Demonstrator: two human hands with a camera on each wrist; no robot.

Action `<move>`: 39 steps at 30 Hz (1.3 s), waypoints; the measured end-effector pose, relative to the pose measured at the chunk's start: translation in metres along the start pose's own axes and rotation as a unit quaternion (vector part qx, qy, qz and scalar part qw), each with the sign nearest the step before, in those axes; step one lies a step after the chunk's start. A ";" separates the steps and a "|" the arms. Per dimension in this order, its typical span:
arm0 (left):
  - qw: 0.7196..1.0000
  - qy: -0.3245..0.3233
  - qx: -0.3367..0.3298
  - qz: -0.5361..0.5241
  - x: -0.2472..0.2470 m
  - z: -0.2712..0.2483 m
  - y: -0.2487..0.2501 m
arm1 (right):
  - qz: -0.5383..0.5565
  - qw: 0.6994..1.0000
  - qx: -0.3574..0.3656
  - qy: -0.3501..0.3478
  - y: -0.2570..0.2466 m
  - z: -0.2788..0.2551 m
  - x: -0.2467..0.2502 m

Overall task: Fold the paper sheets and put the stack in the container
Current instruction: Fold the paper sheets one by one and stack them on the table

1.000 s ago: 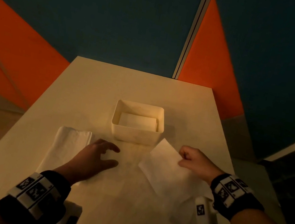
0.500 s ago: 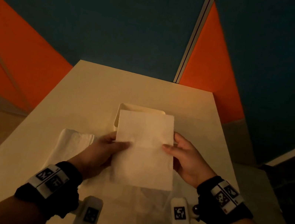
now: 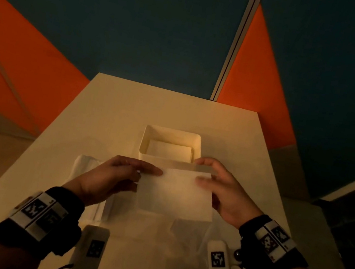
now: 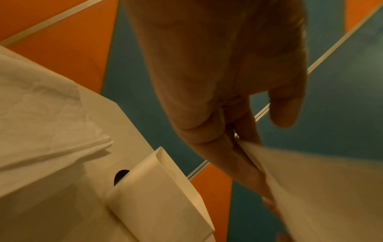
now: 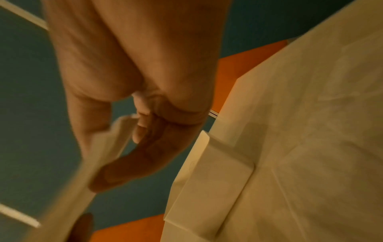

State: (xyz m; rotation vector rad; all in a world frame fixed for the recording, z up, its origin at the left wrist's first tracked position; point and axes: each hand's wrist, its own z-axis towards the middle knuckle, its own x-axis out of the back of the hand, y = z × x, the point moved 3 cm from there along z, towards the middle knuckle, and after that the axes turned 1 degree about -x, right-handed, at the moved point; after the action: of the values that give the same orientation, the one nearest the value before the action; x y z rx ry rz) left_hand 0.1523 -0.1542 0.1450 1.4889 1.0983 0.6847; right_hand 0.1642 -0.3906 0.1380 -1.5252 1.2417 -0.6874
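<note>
White paper, one sheet (image 3: 175, 192), is now held in the air between both hands, just in front of the container (image 3: 171, 144) and a little above the table (image 3: 115, 109); half a sec. ago it was held taller and covered most of the container, so its upper half appears to have been brought over, i.e. the fold is being made. One sec. ago the sheet was flat on the table at the right side, w/ only the right hand at it. The left hand (image 3: 115, 176) is pinched on the left edge of the sheet, thumb on top, and the right hand (image 3: 221, 186) is pinched on the right edge, w/ fingers curled behind it. An already folded sheet (image 3: 169, 149) is seen lying inside the container, and a pile of unfolded sheets (image 3: 86, 166) is left on the table under the left wrist, so the task is judged as partly done. Whether the crease is already pressed cannot be told, because the sheet is blurred in both wrist views. The no. of sheets in the pile cannot be counted, as it is partly covered by the left arm. The light is dim, approx. all whites look yellow.
</note>
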 end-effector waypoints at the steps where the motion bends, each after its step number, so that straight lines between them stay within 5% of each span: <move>1: 1.000 -0.019 0.005 -0.008 -0.001 -0.002 0.002 | -0.037 0.999 0.009 -0.013 0.001 0.001 -0.002; 8: 0.974 -0.140 0.062 0.169 -0.025 -0.001 -0.007 | -0.234 0.961 0.015 -0.145 -0.002 0.006 -0.036; 13: 0.992 0.034 0.064 0.104 0.002 -0.011 -0.018 | -0.283 0.957 -0.056 -0.042 0.014 0.016 -0.014; 17: 0.976 0.196 0.049 0.086 0.044 -0.034 -0.023 | -0.501 0.852 -0.099 0.117 0.040 0.024 0.051; 20: 0.956 0.268 0.070 0.099 0.073 -0.053 -0.030 | -0.565 0.796 -0.161 0.145 0.060 0.021 0.086; 29: 0.879 0.325 0.121 0.327 0.096 -0.062 -0.049 | -0.610 0.757 -0.200 0.124 0.087 0.023 0.088; 32: 0.874 0.345 0.116 0.322 0.096 -0.059 -0.049 | -0.639 0.729 -0.200 0.138 0.091 0.025 0.082; 39: 0.877 0.357 0.109 0.303 0.099 -0.053 -0.047 | -0.655 0.717 -0.195 0.138 0.089 0.025 0.080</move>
State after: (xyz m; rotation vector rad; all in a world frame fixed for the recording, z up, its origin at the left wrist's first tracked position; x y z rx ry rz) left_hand 0.1328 -0.0438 0.0971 1.8535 1.2693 1.6991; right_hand 0.1786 -0.4540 0.0345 -2.7002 0.2530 -1.6587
